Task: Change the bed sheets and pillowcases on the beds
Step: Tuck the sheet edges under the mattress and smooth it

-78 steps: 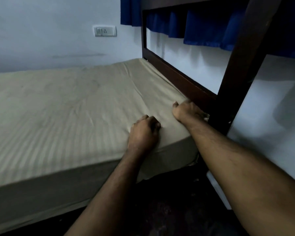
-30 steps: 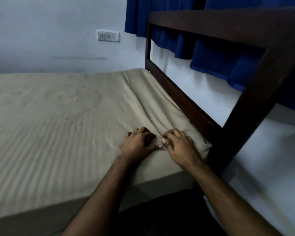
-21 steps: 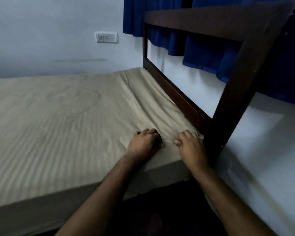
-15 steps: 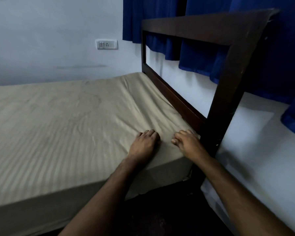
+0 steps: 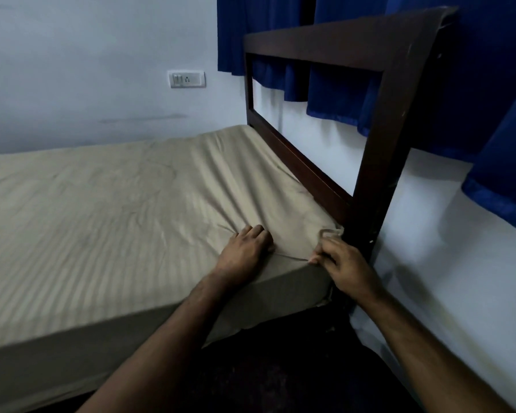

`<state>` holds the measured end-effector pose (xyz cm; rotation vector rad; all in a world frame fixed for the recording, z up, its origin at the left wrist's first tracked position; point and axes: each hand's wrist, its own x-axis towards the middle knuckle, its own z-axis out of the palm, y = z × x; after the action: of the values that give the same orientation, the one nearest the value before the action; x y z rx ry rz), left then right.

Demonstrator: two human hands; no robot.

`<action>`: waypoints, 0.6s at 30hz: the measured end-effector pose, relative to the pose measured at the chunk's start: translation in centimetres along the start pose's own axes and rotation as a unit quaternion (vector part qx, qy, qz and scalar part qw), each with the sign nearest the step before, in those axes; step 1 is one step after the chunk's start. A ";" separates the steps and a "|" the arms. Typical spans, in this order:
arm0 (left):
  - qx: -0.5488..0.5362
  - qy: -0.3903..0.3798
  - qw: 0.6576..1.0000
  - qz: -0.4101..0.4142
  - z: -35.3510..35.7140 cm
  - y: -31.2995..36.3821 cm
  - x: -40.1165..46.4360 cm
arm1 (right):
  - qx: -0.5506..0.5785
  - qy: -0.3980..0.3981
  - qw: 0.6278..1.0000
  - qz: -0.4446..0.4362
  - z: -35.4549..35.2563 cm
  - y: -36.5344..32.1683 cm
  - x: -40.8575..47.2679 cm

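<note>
Both hands at corner | right hand (image 5: 344,265) fingers pinch sheet (image 5: 116,204) | left hand (image 5: 245,251) presses it

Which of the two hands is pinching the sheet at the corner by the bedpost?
The right hand. Its fingers pinch a fold of the beige sheet beside the dark bedpost, while the left hand just presses on top.

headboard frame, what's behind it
Through the open headboard frame show a white wall and the hanging hems of blue curtains. Its dark rails hide whatever is directly behind them.
</note>
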<state>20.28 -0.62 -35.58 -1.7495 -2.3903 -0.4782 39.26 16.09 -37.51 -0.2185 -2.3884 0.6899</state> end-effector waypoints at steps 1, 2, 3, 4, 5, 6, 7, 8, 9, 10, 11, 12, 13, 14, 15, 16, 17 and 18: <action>0.023 0.004 1.000 0.016 0.1 0.1 -0.1 | -0.033 -0.015 0.999 -0.016 0.1 0.0 -0.6; 0.047 0.009 0.998 0.037 0.3 0.3 -0.2 | -0.079 -0.033 0.995 -0.043 0.4 0.1 -1.2; 0.067 0.010 0.996 0.058 0.4 0.5 -0.3 | -0.110 -0.044 0.991 -0.068 0.8 0.5 -1.9; 0.079 0.013 0.994 0.077 0.5 0.7 -0.2 | -0.128 -0.036 0.988 -0.074 0.9 0.8 -2.5; 0.084 0.021 0.992 0.095 0.6 0.8 -0.2 | -0.124 -0.007 0.991 -0.051 0.9 0.9 -2.9; 0.088 0.037 0.988 0.117 0.6 1.1 -0.2 | -0.117 0.039 0.992 -0.021 0.7 0.7 -3.2; 0.097 0.059 0.983 0.147 0.8 1.3 -0.4 | -0.118 0.083 0.990 0.002 0.5 0.5 -3.1; 0.112 0.077 0.975 0.176 0.9 1.7 -0.4 | -0.126 0.104 0.986 0.012 0.3 0.2 -2.6; 0.128 0.086 0.969 0.195 1.2 2.1 -0.6 | -0.140 0.097 0.985 0.006 0.4 0.1 -2.2; 0.143 0.090 0.964 0.203 1.4 2.6 -0.7 | -0.152 0.077 0.985 -0.009 0.5 0.1 -1.7; 0.152 0.093 0.963 0.201 1.6 3.1 -0.9 | -0.162 0.056 0.985 -0.021 0.7 0.1 -1.3; 0.158 0.100 0.962 0.197 1.8 3.6 -1.0 | -0.172 0.040 0.984 -0.024 0.6 -0.1 -0.9; 0.161 0.108 0.961 0.196 2.0 4.0 -1.0 | -0.184 0.030 0.982 -0.022 0.6 -0.1 -0.4; 0.164 0.115 0.960 0.197 2.2 4.2 -1.0 | -0.199 0.024 0.979 -0.018 0.4 -0.1 -0.1; 0.166 0.121 0.959 0.197 2.3 4.3 -1.1 | -0.210 0.019 0.977 -0.020 0.4 -0.1 0.1; 0.164 0.124 0.958 0.199 2.4 4.4 -1.2 | -0.209 0.018 0.978 -0.019 0.2 -0.2 0.2; 0.160 0.126 0.958 0.201 2.4 4.4 -1.3 | -0.197 0.020 0.980 -0.015 0.2 -0.3 0.2; 0.158 0.128 0.958 0.203 2.3 4.5 -1.4 | -0.182 0.026 0.983 -0.013 0.2 -0.3 0.0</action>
<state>25.14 0.15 -37.42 -1.8297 -1.7566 -0.2318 39.15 15.74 -37.43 -0.3530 -2.4470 0.2271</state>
